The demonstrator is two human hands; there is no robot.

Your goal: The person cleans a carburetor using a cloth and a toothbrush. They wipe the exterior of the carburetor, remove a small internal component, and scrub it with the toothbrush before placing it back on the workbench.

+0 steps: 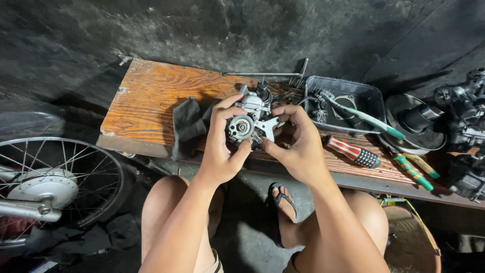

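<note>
A long wooden board point(151, 96) with an orange grain is lying across the dark concrete floor, serving as a low bench, and the person is sitting behind it with bare knees and a sandalled foot point(283, 198) showing below. At the left edge a spoked wheel point(55, 184) with a silver hub is leaning just beside the board. On the right end of the board a dark rectangular tray point(371, 96) is holding small parts and a toothbrush point(366, 119) with a green and white handle, which is slanting over the tray's rim. Beside the tray a round metal dish point(434, 140) is sitting, with black engine parts point(462, 114) beyond it. A dark rag point(188, 124) is lying crumpled on the board, just left of the hands. Nearer the front edge, a screwdriver point(353, 151) with a red and white striped handle is lying flat, and two green-handled tools point(417, 169) are lying near it. Above the middle of the board both hands are gripping a small silver carburettor point(251, 119): the left hand point(220, 151) is wrapping around its left side, thumb and fingers closed on the body by the round opening, while the right hand point(298, 146) is closing on its right side, fingertips pressing against the lower part. A thin metal rod point(262, 74) is lying along the board's far edge.
</note>
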